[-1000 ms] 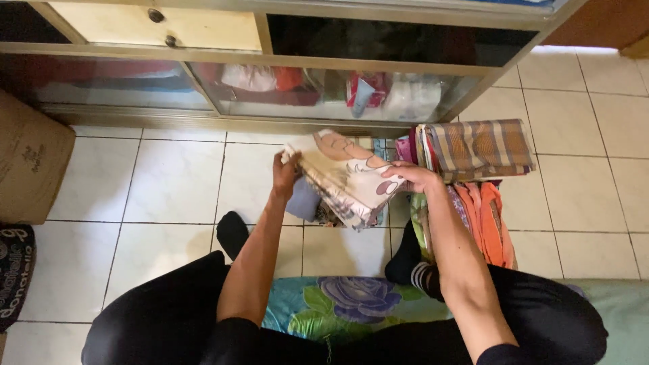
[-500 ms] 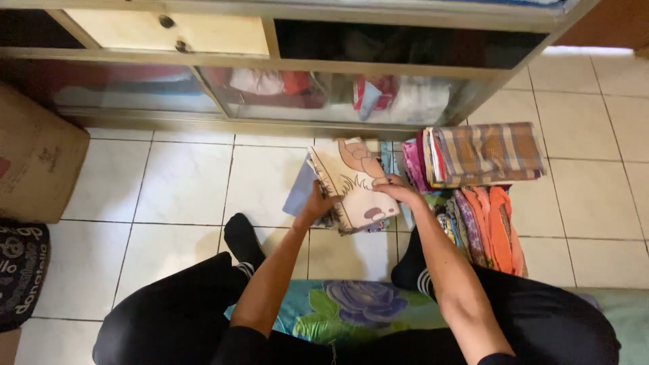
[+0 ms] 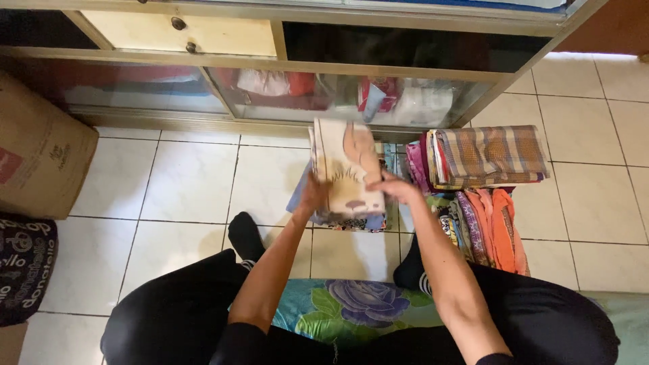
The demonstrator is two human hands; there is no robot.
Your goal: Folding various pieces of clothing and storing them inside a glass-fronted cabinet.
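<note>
A: Looking down, we see the left hand (image 3: 313, 194) and the right hand (image 3: 395, 187) both gripping a folded cream cloth (image 3: 345, 169) with a brown cartoon picture on it.

B: Where is the cloth?

A: We see it on top of a small pile of folded clothes (image 3: 351, 220) on the white tile floor (image 3: 189, 182), in front of the glass cabinet (image 3: 324, 94). The left hand pinches its left edge and the right hand holds its right edge.

B: What else is close by?

A: Just to the right we see a striped folded cloth (image 3: 490, 155) on an orange and pink stack (image 3: 490, 226). A cardboard box (image 3: 40, 162) sits far left. A flowery blue cushion (image 3: 338, 307) lies near us, between the black trouser legs (image 3: 169, 311).
</note>
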